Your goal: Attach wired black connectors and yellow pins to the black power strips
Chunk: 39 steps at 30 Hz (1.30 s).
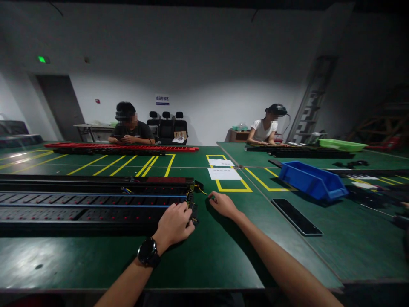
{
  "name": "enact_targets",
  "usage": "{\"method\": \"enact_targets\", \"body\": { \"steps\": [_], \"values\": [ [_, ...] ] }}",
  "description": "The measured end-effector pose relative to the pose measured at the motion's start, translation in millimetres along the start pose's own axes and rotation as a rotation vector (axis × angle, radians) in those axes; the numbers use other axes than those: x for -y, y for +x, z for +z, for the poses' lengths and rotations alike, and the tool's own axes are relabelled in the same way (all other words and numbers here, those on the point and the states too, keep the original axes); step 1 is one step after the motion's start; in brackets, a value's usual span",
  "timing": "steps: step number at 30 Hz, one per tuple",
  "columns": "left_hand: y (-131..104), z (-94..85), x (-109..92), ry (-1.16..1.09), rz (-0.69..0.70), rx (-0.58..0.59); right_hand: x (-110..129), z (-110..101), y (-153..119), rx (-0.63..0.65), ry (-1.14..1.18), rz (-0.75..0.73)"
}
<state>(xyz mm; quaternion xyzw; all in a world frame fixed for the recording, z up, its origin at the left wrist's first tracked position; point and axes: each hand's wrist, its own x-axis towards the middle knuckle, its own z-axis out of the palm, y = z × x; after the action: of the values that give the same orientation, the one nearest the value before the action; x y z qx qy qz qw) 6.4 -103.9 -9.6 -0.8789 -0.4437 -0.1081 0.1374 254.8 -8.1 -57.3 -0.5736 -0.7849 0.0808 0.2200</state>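
Note:
Long black power strips (105, 216) with rows of sockets and small red marks lie side by side on the green table, their ends toward the middle. My left hand (175, 224), a dark watch on its wrist, has its fingers curled over the end of the nearest strip; the fingertips are partly hidden among wires. A thin yellow wire (202, 191) sticks out from the end of the farther strip. At its tip, the thumb and index finger of my right hand (223, 205) are pinched together on it.
A blue bin (311, 181) and a dark flat phone-like slab (296, 216) lie to the right. White paper sheets (224, 173) lie ahead, beside yellow tape lines. Two people sit across the table, behind a red rail (121, 147) and black rails (300, 151); a green tray (342, 145) is at the far right.

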Motion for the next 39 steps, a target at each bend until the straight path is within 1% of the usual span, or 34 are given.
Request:
{"method": "enact_targets", "body": {
  "steps": [10, 17, 39],
  "values": [
    [-0.2, 0.1, -0.4, 0.006, 0.001, -0.009, 7.4, -8.7, -4.2, 0.056, -0.029, 0.002],
    [0.0, -1.0, -0.6, -0.001, -0.004, 0.008, 4.2, -5.9, -2.9, 0.046, -0.025, -0.023],
    [-1.0, 1.8, -0.1, 0.000, 0.000, -0.020, -1.5, 1.2, 0.1, 0.038, -0.042, -0.035]
  ]
}}
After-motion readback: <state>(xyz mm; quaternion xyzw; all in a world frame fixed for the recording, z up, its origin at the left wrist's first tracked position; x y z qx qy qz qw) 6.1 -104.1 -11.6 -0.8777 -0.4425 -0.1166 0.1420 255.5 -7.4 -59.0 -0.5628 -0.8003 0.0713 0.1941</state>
